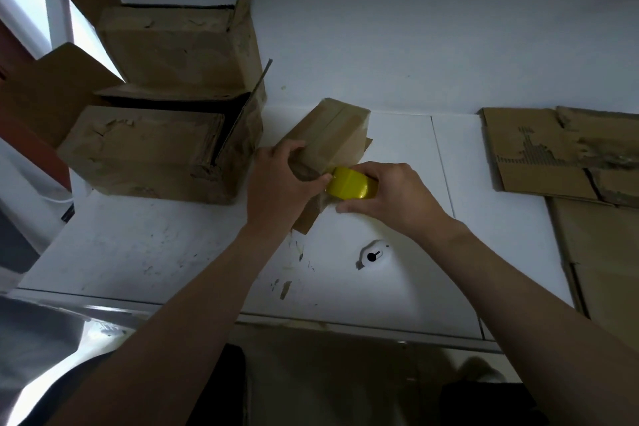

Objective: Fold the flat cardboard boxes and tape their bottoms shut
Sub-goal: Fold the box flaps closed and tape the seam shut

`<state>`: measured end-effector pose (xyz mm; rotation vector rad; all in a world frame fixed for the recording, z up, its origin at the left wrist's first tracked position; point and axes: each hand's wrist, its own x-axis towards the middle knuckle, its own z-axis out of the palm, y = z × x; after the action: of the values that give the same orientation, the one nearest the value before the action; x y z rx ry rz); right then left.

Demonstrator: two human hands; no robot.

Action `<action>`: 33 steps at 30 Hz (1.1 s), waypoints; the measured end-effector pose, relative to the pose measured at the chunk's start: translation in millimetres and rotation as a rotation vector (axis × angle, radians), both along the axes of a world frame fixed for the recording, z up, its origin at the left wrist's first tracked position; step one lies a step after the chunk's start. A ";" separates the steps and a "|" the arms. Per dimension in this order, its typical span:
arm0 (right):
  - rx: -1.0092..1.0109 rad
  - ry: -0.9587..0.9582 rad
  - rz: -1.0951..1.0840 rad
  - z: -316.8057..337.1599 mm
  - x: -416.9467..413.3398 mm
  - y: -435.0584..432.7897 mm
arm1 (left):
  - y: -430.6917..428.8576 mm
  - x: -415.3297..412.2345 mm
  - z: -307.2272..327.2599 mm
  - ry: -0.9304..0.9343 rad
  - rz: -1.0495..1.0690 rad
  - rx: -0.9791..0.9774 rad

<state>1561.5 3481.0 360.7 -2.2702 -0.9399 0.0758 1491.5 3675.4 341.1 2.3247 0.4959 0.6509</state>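
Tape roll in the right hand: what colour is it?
Bright yellow. The tape roll shows best in the head view, held in the right hand.

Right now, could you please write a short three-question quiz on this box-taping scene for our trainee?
1. True or false: the right hand holds the yellow tape roll at the near end of the small box.
2. Where does the flat cardboard lie? A) at the right end of the table B) under the small box C) on the floor
3. Fill in: the left hand grips the ____.

Key: 1 true; 2 A; 3 small box.
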 end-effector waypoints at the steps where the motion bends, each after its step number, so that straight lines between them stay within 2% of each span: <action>1: 0.024 -0.053 0.012 4.7 1.4 -1.2 | 1.5 1.3 4.1 -0.028 0.009 -0.018; 5: 0.237 -0.355 0.043 31.1 11.6 -8.9 | 3.3 6.0 28.4 -0.109 -0.055 -0.020; 10: 0.060 -0.306 0.111 60.0 13.1 -20.0 | -10.0 3.5 60.4 -0.218 -0.329 0.297; 12: -0.007 -0.304 0.134 65.5 10.9 -23.5 | -13.4 2.3 67.4 -0.220 -0.454 0.337; 15: -0.049 -0.372 0.135 67.8 8.9 -25.4 | -14.5 1.1 69.4 -0.215 -0.592 0.276; 17: 0.002 -0.415 0.087 66.0 8.2 -24.9 | -14.8 0.8 68.6 -0.188 -0.625 0.203; 21: 0.162 -0.458 -0.196 62.3 10.5 -27.5 | -20.6 -3.8 63.7 -0.198 -0.530 0.036; 24: 0.366 -0.407 -0.358 59.1 12.6 -29.3 | -36.5 -9.5 64.7 -0.168 -0.379 -0.026; 27: 0.567 -0.224 -0.381 53.0 12.6 -25.5 | -40.1 -9.0 68.4 -0.194 -0.384 0.003; 31: 0.533 -0.064 -0.341 33.0 5.5 -17.4 | -37.1 -12.4 67.0 -0.192 -0.386 0.165; 33: 0.483 -0.037 -0.311 24.1 2.6 -13.4 | -40.6 -17.5 60.5 -0.112 -0.376 0.077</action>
<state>1564.1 3467.7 384.7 -1.9375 -0.5385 -0.2990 1474.1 3634.8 401.6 2.3497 -0.0214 0.6191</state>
